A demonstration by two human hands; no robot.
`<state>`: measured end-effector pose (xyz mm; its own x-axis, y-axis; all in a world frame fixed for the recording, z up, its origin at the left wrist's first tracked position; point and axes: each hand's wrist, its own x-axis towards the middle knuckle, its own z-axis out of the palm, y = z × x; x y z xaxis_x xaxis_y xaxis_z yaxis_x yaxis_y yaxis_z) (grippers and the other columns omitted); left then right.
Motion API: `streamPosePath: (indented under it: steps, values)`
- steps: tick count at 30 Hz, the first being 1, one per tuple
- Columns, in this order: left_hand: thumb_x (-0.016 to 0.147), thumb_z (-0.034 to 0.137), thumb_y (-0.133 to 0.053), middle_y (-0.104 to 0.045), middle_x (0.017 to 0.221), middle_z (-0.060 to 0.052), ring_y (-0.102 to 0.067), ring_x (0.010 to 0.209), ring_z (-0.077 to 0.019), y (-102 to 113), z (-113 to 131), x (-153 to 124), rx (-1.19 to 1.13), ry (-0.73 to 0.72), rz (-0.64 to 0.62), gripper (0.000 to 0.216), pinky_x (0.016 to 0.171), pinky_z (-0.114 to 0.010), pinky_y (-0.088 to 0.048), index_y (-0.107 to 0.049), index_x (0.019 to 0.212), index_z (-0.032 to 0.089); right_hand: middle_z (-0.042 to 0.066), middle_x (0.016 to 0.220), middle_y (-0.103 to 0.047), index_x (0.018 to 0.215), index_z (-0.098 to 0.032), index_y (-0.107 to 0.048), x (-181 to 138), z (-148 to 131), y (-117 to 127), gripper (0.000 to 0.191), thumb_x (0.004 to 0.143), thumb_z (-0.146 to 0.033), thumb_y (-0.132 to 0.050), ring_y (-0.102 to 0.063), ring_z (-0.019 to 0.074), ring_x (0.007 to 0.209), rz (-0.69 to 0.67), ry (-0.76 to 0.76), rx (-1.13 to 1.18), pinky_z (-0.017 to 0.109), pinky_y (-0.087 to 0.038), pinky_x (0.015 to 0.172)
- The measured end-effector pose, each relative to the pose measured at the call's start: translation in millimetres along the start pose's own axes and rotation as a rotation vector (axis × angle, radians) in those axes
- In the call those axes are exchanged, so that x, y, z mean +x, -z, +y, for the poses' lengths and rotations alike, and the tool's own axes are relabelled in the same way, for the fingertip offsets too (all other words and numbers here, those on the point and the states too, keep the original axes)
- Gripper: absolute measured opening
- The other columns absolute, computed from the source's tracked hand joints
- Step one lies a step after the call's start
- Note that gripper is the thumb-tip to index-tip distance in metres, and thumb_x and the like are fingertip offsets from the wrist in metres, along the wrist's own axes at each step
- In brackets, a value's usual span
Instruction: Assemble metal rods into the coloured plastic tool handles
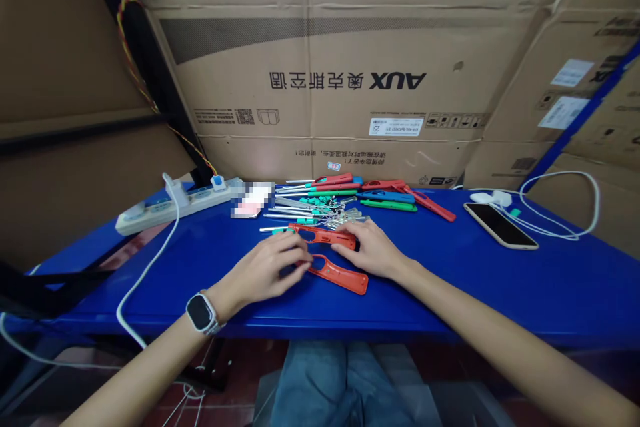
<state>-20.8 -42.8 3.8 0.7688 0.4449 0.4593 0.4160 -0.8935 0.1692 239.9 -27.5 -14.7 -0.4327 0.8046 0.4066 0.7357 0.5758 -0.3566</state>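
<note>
An orange lighter casing half [325, 238] lies crosswise on the blue table, with a metal tube and a green piece at its left end. My right hand [373, 250] grips its right end between thumb and fingers. Nearer to me rests a second orange casing half [343, 275], its loop end toward my left hand. My left hand [275, 263], wearing a watch [201, 312], has its fingers curled in by that loop; what they pinch, if anything, is hidden. Just behind are several metal lighter tubes [285, 213] with green parts, and small clear and wire pieces [345, 215].
Red, blue and green lighter casings [387, 197] lie at the back of the blue table [475, 293]. To the right are a phone [501, 225] and a white cable [595, 213]. A power strip [175, 207] stands left. Cardboard [325, 47] walls the back.
</note>
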Motion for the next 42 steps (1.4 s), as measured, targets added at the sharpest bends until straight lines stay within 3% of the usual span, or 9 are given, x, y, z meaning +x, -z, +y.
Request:
streamPosePath:
  steps: [5,8,12,16,19,22,25,35,42]
  values:
    - [0.097,0.027,-0.051,-0.059,0.116,-0.009,-0.059,0.108,-0.0225,10.3,-29.4,5.1,0.052,0.217,0.051,0.022,0.094,-0.039,-0.050,-0.060,0.117,0.021,0.008,0.102,-0.074,0.110,-0.019,-0.067,2.9,0.4,1.8,0.029,0.092,-0.041,-0.060,-0.065,0.0256,0.095,0.003,-0.016,-0.021,0.040,-0.042,0.090]
    - [0.093,0.037,-0.061,-0.058,0.128,-0.010,-0.053,0.121,-0.0271,10.7,-38.7,18.8,0.066,0.194,-0.005,0.036,0.103,-0.044,-0.046,-0.058,0.125,0.022,0.009,0.107,-0.073,0.112,-0.019,-0.066,3.8,1.2,1.6,0.030,0.093,-0.042,-0.059,-0.064,0.0260,0.101,-0.010,-0.003,-0.015,0.042,-0.041,0.092]
    - [0.094,0.046,-0.059,-0.066,0.120,-0.007,-0.058,0.115,-0.0272,6.1,-40.8,31.7,0.000,0.194,-0.077,0.036,0.099,-0.044,-0.047,-0.062,0.122,0.024,0.009,0.115,-0.070,0.116,-0.020,-0.063,5.5,2.8,-0.7,0.031,0.094,-0.043,-0.058,-0.062,0.0260,0.108,0.012,0.006,-0.004,0.043,-0.040,0.094]
    - [0.096,0.045,-0.056,-0.065,0.118,-0.008,-0.063,0.103,-0.0220,5.7,-47.3,27.4,-0.118,0.242,0.030,0.034,0.090,-0.037,-0.051,-0.062,0.122,0.022,0.012,0.121,-0.064,0.120,-0.020,-0.059,7.7,1.4,-1.2,0.034,0.092,-0.037,-0.061,-0.057,0.0263,0.112,0.176,-0.013,0.016,0.042,-0.042,0.094]
    - [0.096,0.044,-0.054,-0.065,0.111,-0.008,-0.064,0.093,-0.0199,12.0,-54.3,19.4,-0.125,0.292,0.182,0.034,0.079,-0.033,-0.054,-0.063,0.119,0.020,0.011,0.108,-0.063,0.104,-0.018,-0.064,10.3,-3.1,-0.3,0.017,0.092,-0.031,-0.059,-0.058,0.0240,0.102,0.288,0.021,0.004,0.038,-0.043,0.088]
    - [0.095,0.043,-0.055,-0.067,0.105,-0.007,-0.063,0.090,-0.0189,17.1,-57.5,13.9,-0.124,0.332,0.286,0.032,0.077,-0.031,-0.054,-0.065,0.114,0.019,0.005,0.086,-0.067,0.085,-0.019,-0.066,18.5,-9.5,-3.7,0.011,0.091,-0.024,-0.059,-0.060,0.0202,0.087,0.077,0.098,-0.027,0.035,-0.040,0.084]
    - [0.093,0.043,-0.058,-0.069,0.101,-0.006,-0.064,0.087,-0.0180,17.2,-57.1,11.7,-0.143,0.331,0.309,0.030,0.078,-0.030,-0.055,-0.067,0.109,0.018,0.002,0.078,-0.069,0.084,-0.019,-0.070,34.3,-17.2,-12.8,0.007,0.088,-0.021,-0.064,-0.061,0.0180,0.081,-0.087,0.078,0.001,0.032,-0.039,0.081]
    - [0.091,0.042,-0.058,-0.070,0.096,-0.006,-0.066,0.084,-0.0186,13.2,-59.7,8.5,-0.171,0.356,0.326,0.030,0.076,-0.030,-0.055,-0.068,0.103,0.015,0.004,0.078,-0.072,0.084,-0.018,-0.072,72.1,-37.3,-29.1,0.012,0.087,-0.018,-0.061,-0.063,0.0173,0.078,-0.205,0.060,-0.085,0.029,-0.037,0.078]
    - [0.092,0.042,-0.056,-0.070,0.097,-0.007,-0.065,0.084,-0.0189,11.7,-57.1,9.5,-0.167,0.347,0.313,0.031,0.076,-0.032,-0.056,-0.066,0.103,0.016,0.000,0.071,-0.066,0.076,-0.018,-0.067,67.6,-18.7,-14.1,0.006,0.079,-0.014,-0.064,-0.059,0.0156,0.072,-0.247,0.139,-0.042,0.029,-0.038,0.079]
